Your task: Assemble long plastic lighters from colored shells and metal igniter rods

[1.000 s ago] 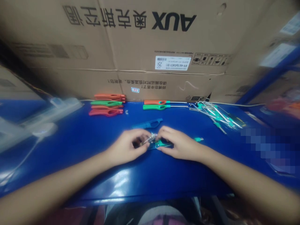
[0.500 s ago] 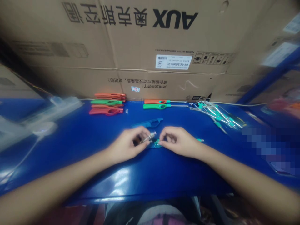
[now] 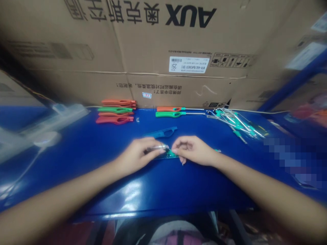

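My left hand is closed around a slim silvery and clear lighter insert, its tip pointing right. My right hand pinches with thumb and forefinger at a green lighter part. That green part sits in a blue lighter shell, mostly covered by my hands. The end of a metal rod shows past my right wrist. Just behind my hands lies another blue handle shell with a finger loop. The exact contact at my right fingertips is blurred.
At the back left are stacked orange, green and red lighter handles. Two long-nosed lighters, one orange and one green, lie behind. Green-and-metal rods are piled back right. A large cardboard box stands behind the blue table.
The silvery insert has tipped flatter, and my left fingers close further over it. My right hand has shifted slightly left onto the green part, with its lower fingers extended downward.
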Demonstrator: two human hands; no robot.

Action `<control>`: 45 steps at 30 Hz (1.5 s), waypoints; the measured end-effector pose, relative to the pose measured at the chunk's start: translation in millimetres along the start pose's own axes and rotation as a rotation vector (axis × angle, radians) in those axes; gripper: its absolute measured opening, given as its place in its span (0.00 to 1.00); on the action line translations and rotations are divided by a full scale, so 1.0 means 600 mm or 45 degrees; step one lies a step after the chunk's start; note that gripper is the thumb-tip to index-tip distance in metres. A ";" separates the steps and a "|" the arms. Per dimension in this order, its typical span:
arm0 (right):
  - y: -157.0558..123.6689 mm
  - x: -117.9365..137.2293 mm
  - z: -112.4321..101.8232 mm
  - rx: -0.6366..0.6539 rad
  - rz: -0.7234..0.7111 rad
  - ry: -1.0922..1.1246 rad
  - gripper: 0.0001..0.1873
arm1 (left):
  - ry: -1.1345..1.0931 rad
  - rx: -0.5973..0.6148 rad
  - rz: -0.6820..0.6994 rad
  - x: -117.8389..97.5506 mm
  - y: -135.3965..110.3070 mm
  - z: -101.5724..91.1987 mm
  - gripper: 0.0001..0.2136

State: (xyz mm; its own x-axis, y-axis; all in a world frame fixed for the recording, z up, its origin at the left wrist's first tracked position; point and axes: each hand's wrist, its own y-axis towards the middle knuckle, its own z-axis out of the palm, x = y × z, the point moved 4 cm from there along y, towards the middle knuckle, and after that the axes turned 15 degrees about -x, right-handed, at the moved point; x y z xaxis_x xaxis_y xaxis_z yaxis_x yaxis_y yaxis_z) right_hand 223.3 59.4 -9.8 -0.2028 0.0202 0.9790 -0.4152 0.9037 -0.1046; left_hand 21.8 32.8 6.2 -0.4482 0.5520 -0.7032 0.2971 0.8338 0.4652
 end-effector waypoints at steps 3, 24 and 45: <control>0.000 0.000 0.000 -0.001 -0.015 -0.008 0.20 | 0.030 0.012 -0.055 0.002 -0.001 0.002 0.12; 0.002 0.004 0.000 -0.006 -0.107 -0.040 0.19 | 0.100 0.138 0.062 -0.003 -0.004 0.009 0.10; 0.003 0.001 -0.001 -0.016 -0.089 -0.043 0.20 | 0.113 0.136 0.096 0.001 -0.006 0.009 0.10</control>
State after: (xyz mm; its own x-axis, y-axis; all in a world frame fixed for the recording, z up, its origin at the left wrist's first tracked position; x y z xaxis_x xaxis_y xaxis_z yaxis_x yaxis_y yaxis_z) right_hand 223.0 61.3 -9.2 -0.2040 -0.0572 0.9773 -0.4182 0.9077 -0.0342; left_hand 24.7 30.3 1.3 -0.4925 0.6149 -0.6159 0.4184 0.7878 0.4520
